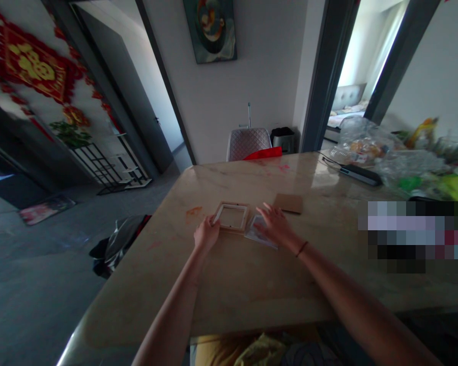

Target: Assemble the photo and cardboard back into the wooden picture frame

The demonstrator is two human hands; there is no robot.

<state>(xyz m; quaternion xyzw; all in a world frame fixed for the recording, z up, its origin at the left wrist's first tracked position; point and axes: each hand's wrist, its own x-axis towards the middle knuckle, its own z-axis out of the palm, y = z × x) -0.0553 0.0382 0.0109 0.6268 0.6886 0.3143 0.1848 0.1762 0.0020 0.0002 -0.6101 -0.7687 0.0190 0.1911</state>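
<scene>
A small light wooden picture frame (232,228) lies on the table, and its opening shows a pale inner edge. My left hand (207,233) grips its near left corner, thumb and fingers closed on the wood. Just right of the frame is a clear, flat sheet (265,241), perhaps plastic or glass. Over that sheet hovers my right hand (275,226), fingers apart and stretched out; whether a fingertip touches it I cannot tell. Behind the right hand rests a brown backing board (290,203), flat on the tabletop.
The marbled table (229,284) has a rounded left corner. A dark elongated device (361,174) with a cable sits at the right, beside plastic bags (366,140). Across the table stands a quilted chair (249,142) with a red item (265,153). A bag (124,239) is left of the table.
</scene>
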